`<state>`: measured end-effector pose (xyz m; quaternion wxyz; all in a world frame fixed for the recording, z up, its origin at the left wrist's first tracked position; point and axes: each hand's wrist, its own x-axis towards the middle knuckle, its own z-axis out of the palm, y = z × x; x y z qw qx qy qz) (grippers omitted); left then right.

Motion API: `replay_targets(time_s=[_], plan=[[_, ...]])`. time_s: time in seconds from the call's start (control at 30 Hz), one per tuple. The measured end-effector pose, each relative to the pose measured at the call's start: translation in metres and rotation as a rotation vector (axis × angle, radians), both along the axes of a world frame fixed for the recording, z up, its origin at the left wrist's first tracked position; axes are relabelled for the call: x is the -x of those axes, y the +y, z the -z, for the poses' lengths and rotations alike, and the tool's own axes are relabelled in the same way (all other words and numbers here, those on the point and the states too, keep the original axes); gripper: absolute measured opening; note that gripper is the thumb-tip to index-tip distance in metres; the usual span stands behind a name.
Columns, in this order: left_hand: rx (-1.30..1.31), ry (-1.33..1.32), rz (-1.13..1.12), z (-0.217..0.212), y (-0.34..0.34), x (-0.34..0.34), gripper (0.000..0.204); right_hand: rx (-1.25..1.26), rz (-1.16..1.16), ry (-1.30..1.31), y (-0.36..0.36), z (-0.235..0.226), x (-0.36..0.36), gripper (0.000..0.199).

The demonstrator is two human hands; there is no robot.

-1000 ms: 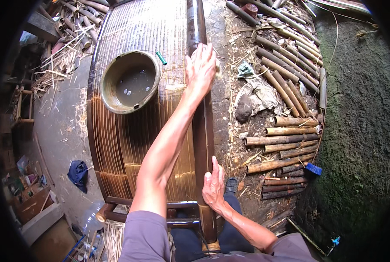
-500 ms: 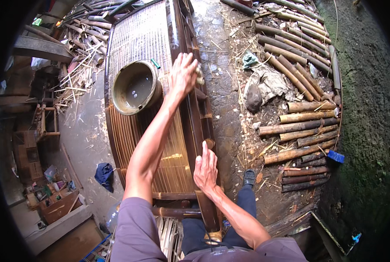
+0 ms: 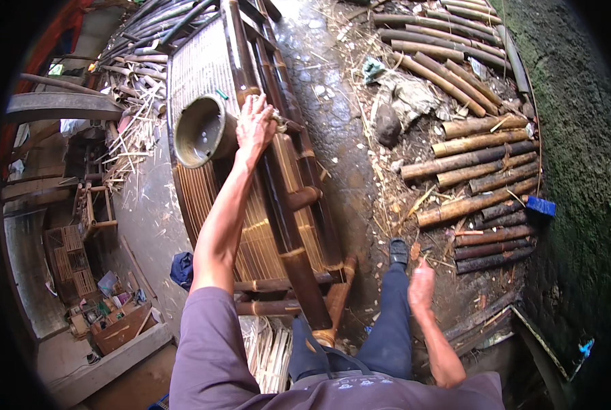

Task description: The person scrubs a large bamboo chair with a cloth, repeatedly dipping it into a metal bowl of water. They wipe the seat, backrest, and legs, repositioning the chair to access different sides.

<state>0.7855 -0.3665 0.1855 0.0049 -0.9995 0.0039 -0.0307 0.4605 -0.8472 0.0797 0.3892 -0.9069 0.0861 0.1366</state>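
Left hand (image 3: 254,126): still flat, fingers spread, on dark bamboo pole (image 3: 278,205) of slatted bench (image 3: 203,75), beside metal bowl (image 3: 199,130). Right hand (image 3: 422,287): was on pole 0.5 s ago, now off, open, holding nothing, near right shoe (image 3: 398,251).

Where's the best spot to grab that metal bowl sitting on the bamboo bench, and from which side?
Take the metal bowl by its rim on the near right side, next to the left hand. It lies tipped with its open mouth facing up and toward the person, so that edge is bare and thin enough to pinch. The bamboo bench slats support it from behind.
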Motion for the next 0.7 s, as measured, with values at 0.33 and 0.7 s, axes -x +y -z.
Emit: replay_targets(time_s=[0.33, 0.7], plan=[[0.351, 0.213, -0.166, -0.020, -0.180, 0.372, 0.075, 0.213, 0.096, 0.356, -0.145, 0.052, 0.110, 0.038], [0.176, -0.229, -0.304, -0.015, -0.059, 0.160, 0.047, -0.613, -0.265, 0.077, 0.125, -0.065, -0.021, 0.030]])
